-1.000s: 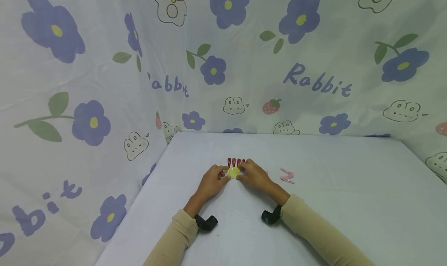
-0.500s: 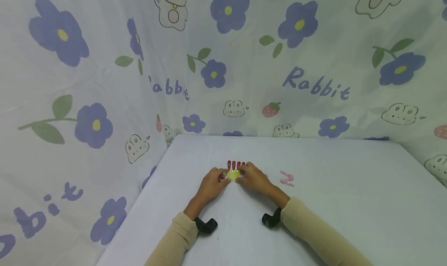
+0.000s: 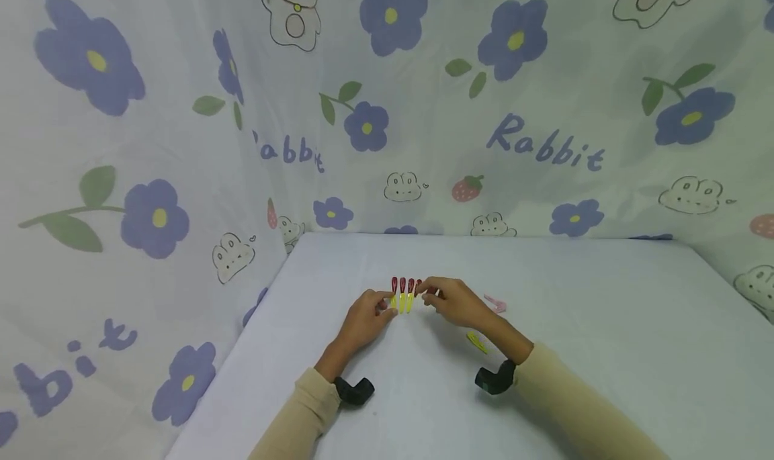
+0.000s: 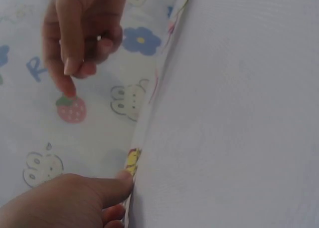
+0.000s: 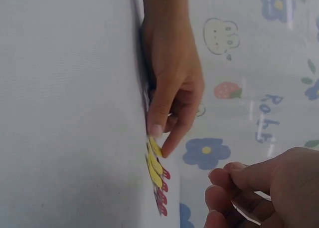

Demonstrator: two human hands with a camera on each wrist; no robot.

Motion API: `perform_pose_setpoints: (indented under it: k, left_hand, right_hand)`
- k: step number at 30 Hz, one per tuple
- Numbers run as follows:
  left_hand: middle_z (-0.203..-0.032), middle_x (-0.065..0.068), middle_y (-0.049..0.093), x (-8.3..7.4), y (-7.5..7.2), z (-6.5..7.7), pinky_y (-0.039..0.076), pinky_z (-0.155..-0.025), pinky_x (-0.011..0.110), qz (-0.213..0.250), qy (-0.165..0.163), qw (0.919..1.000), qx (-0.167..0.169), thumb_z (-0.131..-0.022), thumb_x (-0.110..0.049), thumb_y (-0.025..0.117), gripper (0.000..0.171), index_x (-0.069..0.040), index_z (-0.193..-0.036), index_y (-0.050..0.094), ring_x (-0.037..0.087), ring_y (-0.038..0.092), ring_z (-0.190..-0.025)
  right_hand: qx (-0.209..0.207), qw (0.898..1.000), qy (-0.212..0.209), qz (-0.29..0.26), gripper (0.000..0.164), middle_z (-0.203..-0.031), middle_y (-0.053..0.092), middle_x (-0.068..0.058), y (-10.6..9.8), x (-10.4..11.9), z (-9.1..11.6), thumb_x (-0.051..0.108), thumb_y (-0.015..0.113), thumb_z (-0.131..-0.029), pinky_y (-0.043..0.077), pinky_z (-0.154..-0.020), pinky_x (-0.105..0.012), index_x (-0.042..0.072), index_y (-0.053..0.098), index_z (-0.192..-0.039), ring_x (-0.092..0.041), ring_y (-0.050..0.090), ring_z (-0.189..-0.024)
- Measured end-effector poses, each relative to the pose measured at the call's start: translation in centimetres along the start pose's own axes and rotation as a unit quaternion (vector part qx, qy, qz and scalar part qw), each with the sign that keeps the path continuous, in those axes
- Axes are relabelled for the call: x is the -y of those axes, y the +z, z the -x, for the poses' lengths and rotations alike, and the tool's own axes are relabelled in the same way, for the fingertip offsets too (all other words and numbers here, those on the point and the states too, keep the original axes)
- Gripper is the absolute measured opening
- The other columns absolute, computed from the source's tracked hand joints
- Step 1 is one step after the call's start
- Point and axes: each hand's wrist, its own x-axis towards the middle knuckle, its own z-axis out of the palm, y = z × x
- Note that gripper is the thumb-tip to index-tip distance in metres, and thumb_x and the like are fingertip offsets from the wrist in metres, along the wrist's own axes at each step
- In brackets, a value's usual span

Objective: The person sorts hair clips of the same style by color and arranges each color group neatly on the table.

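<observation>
Several red hair clips (image 3: 402,285) lie in a short row on the white table, with yellow hair clips (image 3: 402,303) lined up just in front of them. My left hand (image 3: 366,317) pinches the leftmost yellow clip (image 3: 393,301) between thumb and index finger at its two ends. Raised a little to the right of the row is my right hand (image 3: 455,301), fingers loosely bent and holding nothing. Its fingertips overlap the rightmost red clip in the head view. The right wrist view shows the yellow clips (image 5: 155,175) running out from the left hand's fingertips.
Another yellow clip (image 3: 476,342) lies on the table below the right forearm. A pink hair clip (image 3: 496,303) lies behind that forearm, partly covered. Patterned cloth (image 3: 423,131) hangs behind and to the left of the table.
My right hand has let go of the yellow clips and moved up and to the right. A loose yellow clip now shows below its forearm. The left hand stays in place.
</observation>
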Motion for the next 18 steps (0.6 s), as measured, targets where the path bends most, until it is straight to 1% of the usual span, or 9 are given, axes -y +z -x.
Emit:
perform_pose_setpoints:
  k: [4,7,9,13,16,18]
  left_hand:
    - [-0.094,0.001,0.06,0.0,0.1,-0.2,0.043,-0.066,0.027,0.003,-0.001,1.0,-0.005,-0.092,-0.025,0.073,0.038,-0.012,-0.127,0.068,0.011,0.051,-0.078]
    - [-0.093,0.001,0.06,0.1,0.0,-0.4,0.042,-0.066,0.026,0.004,0.004,1.0,-0.007,-0.092,-0.024,0.074,0.038,-0.012,-0.127,0.068,0.011,0.05,-0.077]
    - [-0.092,0.001,0.06,0.2,0.1,-0.4,0.042,-0.065,0.026,0.004,0.007,1.0,-0.005,-0.092,-0.025,0.074,0.038,-0.012,-0.127,0.068,0.011,0.05,-0.076]
    - [-0.093,0.0,0.059,0.5,0.2,-0.4,0.043,-0.065,0.025,0.008,0.008,0.9999,-0.002,-0.092,-0.025,0.074,0.039,-0.012,-0.127,0.068,0.01,0.05,-0.077]
    - [-0.093,0.0,0.059,0.5,0.3,-0.4,0.043,-0.066,0.025,0.011,0.004,0.9999,-0.004,-0.091,-0.025,0.073,0.039,-0.011,-0.127,0.068,0.01,0.051,-0.077]
    - [-0.093,0.001,0.06,0.4,0.3,-0.5,0.043,-0.066,0.027,0.015,0.005,0.9998,-0.007,-0.091,-0.025,0.074,0.038,-0.011,-0.127,0.068,0.012,0.051,-0.077]
  right_hand:
    - [-0.001,1.0,-0.004,-0.012,0.014,-0.097,0.073,-0.008,-1.9,-0.7,1.7,0.011,0.063,-0.098,0.051,-0.061,-0.025,0.011,0.071,-0.109,-0.012,0.06,-0.074]
    - [0.001,1.0,-0.011,-0.008,0.015,-0.099,0.073,-0.008,-2.8,-1.8,3.0,0.013,0.063,-0.098,0.051,-0.063,-0.024,0.01,0.072,-0.109,-0.011,0.06,-0.075]
    - [0.007,1.0,-0.02,-0.003,0.016,-0.099,0.072,-0.007,-3.3,-2.7,3.9,0.014,0.064,-0.098,0.051,-0.064,-0.024,0.009,0.072,-0.11,-0.01,0.059,-0.076]
    - [0.02,0.999,-0.047,0.015,0.015,-0.095,0.07,0.003,-3.7,-4.4,5.6,0.015,0.067,-0.096,0.051,-0.068,-0.023,0.009,0.073,-0.109,-0.006,0.057,-0.079]
    - [0.021,0.998,-0.057,0.027,0.014,-0.091,0.068,0.01,-3.8,-5.5,6.6,0.014,0.068,-0.094,0.051,-0.083,-0.028,0.011,0.073,-0.107,-0.002,0.057,-0.078]
    - [0.02,0.998,-0.052,0.028,0.014,-0.089,0.068,0.011,-3.8,-6.1,7.1,0.013,0.069,-0.094,0.051,-0.085,-0.028,0.012,0.073,-0.107,-0.001,0.057,-0.077]
